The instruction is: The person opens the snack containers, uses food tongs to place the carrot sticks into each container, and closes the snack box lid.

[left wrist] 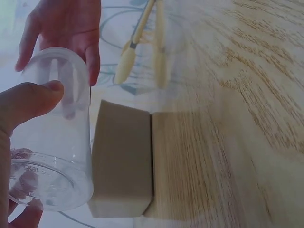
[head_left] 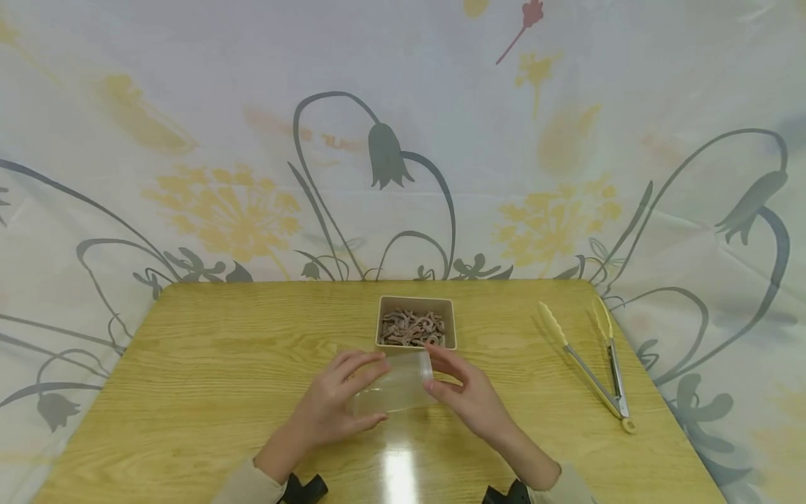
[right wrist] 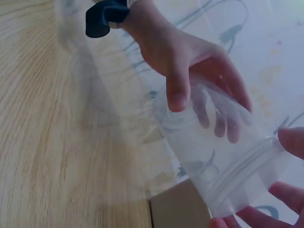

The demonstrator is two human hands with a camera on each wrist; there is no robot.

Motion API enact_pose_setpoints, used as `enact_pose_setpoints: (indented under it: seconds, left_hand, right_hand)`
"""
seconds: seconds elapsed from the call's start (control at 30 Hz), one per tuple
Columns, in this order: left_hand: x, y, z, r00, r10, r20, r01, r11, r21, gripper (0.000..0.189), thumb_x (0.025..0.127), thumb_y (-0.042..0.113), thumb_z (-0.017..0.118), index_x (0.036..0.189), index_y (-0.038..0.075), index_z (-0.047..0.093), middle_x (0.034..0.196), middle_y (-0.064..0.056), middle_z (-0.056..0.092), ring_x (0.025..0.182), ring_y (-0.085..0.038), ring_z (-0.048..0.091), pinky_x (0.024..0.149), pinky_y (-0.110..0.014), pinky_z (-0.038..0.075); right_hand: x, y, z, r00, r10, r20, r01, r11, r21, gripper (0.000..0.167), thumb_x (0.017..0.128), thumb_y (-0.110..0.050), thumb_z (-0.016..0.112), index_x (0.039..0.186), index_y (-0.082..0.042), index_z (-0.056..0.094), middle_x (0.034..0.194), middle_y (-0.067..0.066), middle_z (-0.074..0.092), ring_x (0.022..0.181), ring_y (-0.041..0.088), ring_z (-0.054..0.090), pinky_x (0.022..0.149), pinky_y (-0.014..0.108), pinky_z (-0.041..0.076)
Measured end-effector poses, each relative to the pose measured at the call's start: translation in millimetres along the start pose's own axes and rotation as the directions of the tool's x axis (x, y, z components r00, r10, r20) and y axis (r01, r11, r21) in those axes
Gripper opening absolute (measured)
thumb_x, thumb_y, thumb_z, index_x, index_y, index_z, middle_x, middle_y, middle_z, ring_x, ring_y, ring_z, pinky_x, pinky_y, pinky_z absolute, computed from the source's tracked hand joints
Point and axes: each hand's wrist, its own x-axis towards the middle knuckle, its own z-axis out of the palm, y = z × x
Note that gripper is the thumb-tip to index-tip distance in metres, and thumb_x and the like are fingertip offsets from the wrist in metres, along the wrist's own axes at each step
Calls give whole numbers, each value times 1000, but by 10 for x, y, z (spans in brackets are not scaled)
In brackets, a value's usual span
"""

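A clear plastic jar [head_left: 398, 386] lies tilted on its side in the air between both hands, above the table. My left hand [head_left: 329, 397] holds the jar's body near one end, thumb along its side in the left wrist view. Around the ribbed rim [right wrist: 247, 164] at the other end, the fingers and thumb of my right hand [head_left: 469, 397] grip the jar. Nothing shows inside it. Just beyond the hands stands a small beige rectangular box [head_left: 378, 322], filled with brownish-grey curled pieces [head_left: 412, 327] whose kind I cannot tell.
Spread-open tongs [head_left: 587, 369] with pale yellow tips and metal arms lie at the table's right side. The wood-grain table [head_left: 220, 378] meets a floral-printed white sheet [head_left: 403, 63] behind it and at the sides. Black straps [head_left: 305, 490] circle the wrists.
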Motion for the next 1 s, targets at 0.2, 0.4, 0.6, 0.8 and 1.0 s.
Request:
enact_pose_setpoints:
  seconds: [0.2, 0.4, 0.6, 0.8, 1.0]
  left_hand:
    - [-27, 4, -6, 997, -70, 28, 72, 995, -70, 81, 63, 29, 94, 134, 9, 61, 134, -9, 59, 118, -26, 56, 97, -43, 52]
    - [-55, -13, -22, 990, -130, 49, 136, 978, -156, 80, 65, 27, 94, 136, 10, 60, 137, -7, 58, 122, -27, 54, 102, -45, 49]
    - [-72, -21, -19, 989, -135, 56, 142, 977, -160, 78, 68, 31, 92, 136, 10, 60, 137, -6, 57, 123, -26, 53, 103, -45, 48]
    - [-74, -18, -7, 993, -110, 47, 116, 983, -140, 80, 64, 28, 93, 135, 9, 60, 137, -7, 57, 121, -26, 54, 103, -44, 48]
    - [-73, -32, 10, 994, -95, 45, 100, 987, -125, 80, 64, 28, 93, 135, 9, 60, 137, -7, 57, 121, -25, 54, 101, -43, 49]
  right_hand:
    - [11, 11, -29, 996, -78, 33, 79, 997, -5, 59, 91, -5, 72, 143, 5, 47, 145, 23, 47, 129, 40, 48, 104, 41, 47]
    - [17, 24, -59, 972, -219, 87, 222, 975, -25, 63, 80, 2, 79, 137, 3, 53, 147, 25, 45, 137, 28, 43, 108, 47, 41]
    - [6, 61, -71, 948, -298, 115, 306, 950, -62, 65, 76, 5, 80, 136, 1, 54, 148, 28, 42, 138, 28, 41, 112, 41, 38]
    - [-26, 93, -73, 975, -212, 63, 216, 973, -80, 64, 86, -1, 76, 145, -5, 49, 147, 21, 47, 133, 38, 46, 104, 53, 44]
    - [-17, 88, -60, 994, -110, 21, 112, 985, -135, 48, 99, -11, 61, 145, -6, 48, 144, 21, 50, 124, 43, 53, 91, 43, 56]
